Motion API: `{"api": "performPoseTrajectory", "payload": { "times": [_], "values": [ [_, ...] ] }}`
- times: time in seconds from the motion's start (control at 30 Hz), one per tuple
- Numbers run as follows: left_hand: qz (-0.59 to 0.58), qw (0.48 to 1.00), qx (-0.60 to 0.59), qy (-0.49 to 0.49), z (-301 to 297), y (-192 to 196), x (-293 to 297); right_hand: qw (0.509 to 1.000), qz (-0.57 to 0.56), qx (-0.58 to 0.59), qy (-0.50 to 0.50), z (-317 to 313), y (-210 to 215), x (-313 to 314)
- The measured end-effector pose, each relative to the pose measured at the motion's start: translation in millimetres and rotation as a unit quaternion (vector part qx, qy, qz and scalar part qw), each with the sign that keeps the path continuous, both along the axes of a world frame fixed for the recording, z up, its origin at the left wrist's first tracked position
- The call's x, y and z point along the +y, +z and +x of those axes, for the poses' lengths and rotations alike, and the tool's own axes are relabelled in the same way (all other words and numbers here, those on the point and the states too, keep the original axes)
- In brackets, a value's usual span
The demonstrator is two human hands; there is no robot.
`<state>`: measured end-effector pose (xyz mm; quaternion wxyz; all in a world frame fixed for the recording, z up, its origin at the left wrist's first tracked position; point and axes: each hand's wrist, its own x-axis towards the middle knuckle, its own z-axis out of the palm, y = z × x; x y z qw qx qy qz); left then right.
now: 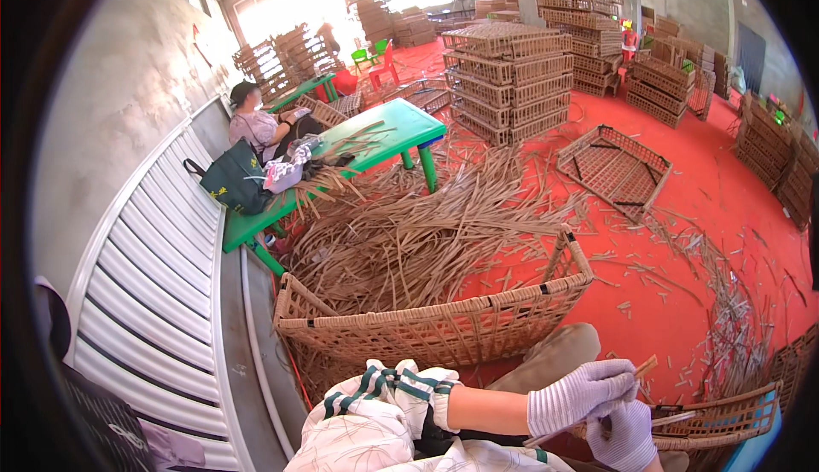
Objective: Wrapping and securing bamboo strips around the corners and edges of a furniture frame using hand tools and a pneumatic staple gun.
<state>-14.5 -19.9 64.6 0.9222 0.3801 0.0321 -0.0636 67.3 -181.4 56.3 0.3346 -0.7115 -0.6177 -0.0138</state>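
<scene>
Strip [646,367], tan and narrow, pokes out of our gloved left hand [583,396], whose fingers are bent closed on it near the end, likely to stop it flexing. Our gloved right hand [624,440] curls just below; its grip is hidden, so we cannot tell what it holds. Right of it lies a low woven frame [725,425], probably kept close for easy reach. Beyond our knee [559,354] stands a larger basket [444,329]. Past its rim, loose strips [426,237] heap up toward the legs of a green table [388,135]. At that table's near left edge sits a dark bag [237,179], presumably clear of litter; farther along is a seated co-worker [264,129]. Off its far right corner rise stacked baskets [509,88], perhaps saving floor.
</scene>
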Motion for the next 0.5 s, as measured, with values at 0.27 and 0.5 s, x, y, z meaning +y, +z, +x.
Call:
{"api": "performPoseTrajectory", "payload": {
  "times": [0.27, 0.5],
  "values": [
    [0.233, 0.953, -0.176, 0.084, 10.8, -1.3, -15.4, 0.927, 0.096, 0.349, -0.099, 12.2, -59.9, 2.3],
    [0.464, 0.867, -0.132, 0.126, 12.7, -71.3, 38.8, 0.951, 0.053, 0.255, -0.167, 11.5, -44.3, -2.7]
  ]
}}
